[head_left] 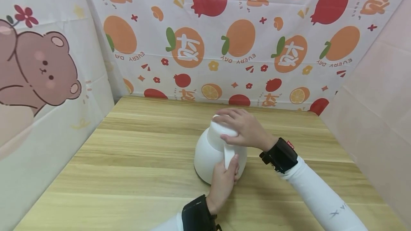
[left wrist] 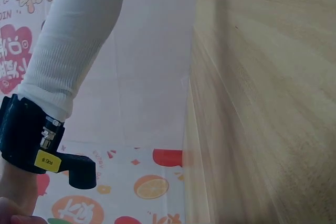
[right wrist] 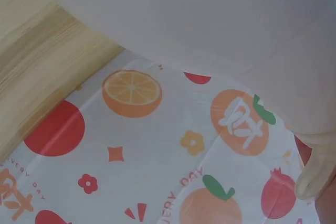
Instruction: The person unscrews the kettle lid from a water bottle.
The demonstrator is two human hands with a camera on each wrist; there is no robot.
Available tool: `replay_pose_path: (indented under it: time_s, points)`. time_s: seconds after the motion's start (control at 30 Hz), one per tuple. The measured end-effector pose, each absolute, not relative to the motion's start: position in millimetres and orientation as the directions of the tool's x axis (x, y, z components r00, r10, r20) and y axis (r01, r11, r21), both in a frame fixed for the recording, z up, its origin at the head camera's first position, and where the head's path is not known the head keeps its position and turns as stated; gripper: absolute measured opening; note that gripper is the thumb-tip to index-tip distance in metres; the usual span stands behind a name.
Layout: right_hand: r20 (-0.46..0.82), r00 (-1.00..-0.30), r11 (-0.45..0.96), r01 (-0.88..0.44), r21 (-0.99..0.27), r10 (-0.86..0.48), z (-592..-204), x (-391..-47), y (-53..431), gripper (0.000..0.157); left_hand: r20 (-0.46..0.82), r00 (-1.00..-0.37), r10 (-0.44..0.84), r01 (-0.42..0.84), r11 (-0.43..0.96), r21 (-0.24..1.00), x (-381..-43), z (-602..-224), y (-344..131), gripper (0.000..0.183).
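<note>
A white jug (head_left: 203, 154) with a rounded body stands upright on the wooden table in the head view. My left hand (head_left: 221, 183) grips its handle (head_left: 228, 154), thumb along the near side. From above, my right hand (head_left: 245, 127) holds the lid (head_left: 218, 128), with the thumb on the near side and the fingers bent over the far side. The jug's pale body (right wrist: 210, 14) fills the top of the right wrist view, and one fingertip (right wrist: 315, 174) shows at the lower right. In the left wrist view, part of my right hand (left wrist: 16, 211) appears in the bottom corner.
The wooden table (head_left: 138, 145) extends around the jug. A fruit-print cloth (head_left: 218, 67) hangs along its back edge. A bear-print cloth (head_left: 90, 81) borders the left side, and a plain pale cloth (head_left: 379, 109) the right.
</note>
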State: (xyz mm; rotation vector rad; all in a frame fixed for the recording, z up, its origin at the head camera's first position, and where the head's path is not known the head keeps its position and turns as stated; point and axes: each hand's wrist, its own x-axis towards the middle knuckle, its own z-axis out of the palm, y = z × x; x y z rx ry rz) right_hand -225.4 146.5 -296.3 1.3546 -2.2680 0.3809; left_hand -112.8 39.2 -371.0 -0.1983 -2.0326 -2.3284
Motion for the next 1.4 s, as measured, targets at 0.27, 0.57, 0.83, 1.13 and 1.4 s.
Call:
replay_pose_path:
  time_s: [0.27, 0.57, 0.83, 1.13, 1.4]
  points:
    - [0.541, -0.444, 0.539, -0.842, 0.021, -0.714, -293.8, -214.0, 140.4, 0.047, 0.122, -0.992, 0.016, 0.118, -0.140, 0.983, -113.0, -371.7, 40.7, 0.052]
    - [0.704, -0.473, 0.713, -0.698, 0.067, -0.530, -295.4, -187.2, 122.8, 0.040, 0.106, -0.994, 0.038, 0.098, -0.166, 0.981, -113.5, -371.8, 40.5, 0.053]
    - [0.735, -0.421, 0.686, -0.723, 0.082, -0.532, -303.2, -192.6, 126.1, 0.037, 0.099, -0.994, 0.036, 0.092, -0.157, 0.983, -114.5, -372.1, 40.6, 0.051]
    - [0.749, -0.344, 0.587, -0.806, 0.073, -0.566, -303.8, -202.8, 136.3, 0.039, 0.089, -0.995, 0.039, 0.082, -0.148, 0.986, -114.7, -371.0, 41.3, 0.047]
    - [0.724, -0.314, 0.518, -0.853, 0.070, -0.615, -301.2, -210.8, 140.8, 0.040, 0.093, -0.995, 0.028, 0.089, -0.131, 0.987, -116.0, -370.7, 39.7, 0.048]
